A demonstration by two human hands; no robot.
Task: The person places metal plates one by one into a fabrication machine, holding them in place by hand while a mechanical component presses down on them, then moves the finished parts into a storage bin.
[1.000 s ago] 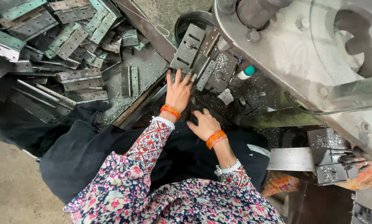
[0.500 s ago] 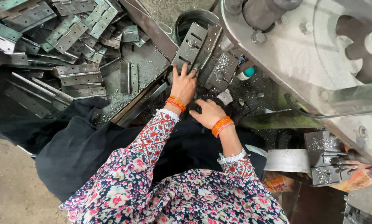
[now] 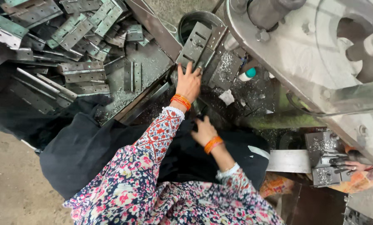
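My left hand (image 3: 189, 82), with orange bangles at the wrist, reaches forward. Its spread fingers lie on the near end of a slotted grey metal plate (image 3: 194, 41) that leans against a round dark tub (image 3: 185, 21). A second plate (image 3: 225, 68), dusted with metal shavings, lies just right of the hand. My right hand (image 3: 203, 130), also with orange bangles, is lower down on the black cloth (image 3: 90, 146) over my lap. Its fingers are curled, and whether they hold anything is hidden.
A heap of slotted metal plates (image 3: 76, 46) fills the upper left. A large grey machine (image 3: 319, 62) spans the right side. A small white bottle with a teal cap (image 3: 248, 74) lies among shavings. Steel blocks (image 3: 326, 160) sit at the lower right.
My left hand has reached further forward onto the leaning plate. My right hand has drawn back and down, away from the left wrist, onto the black cloth.
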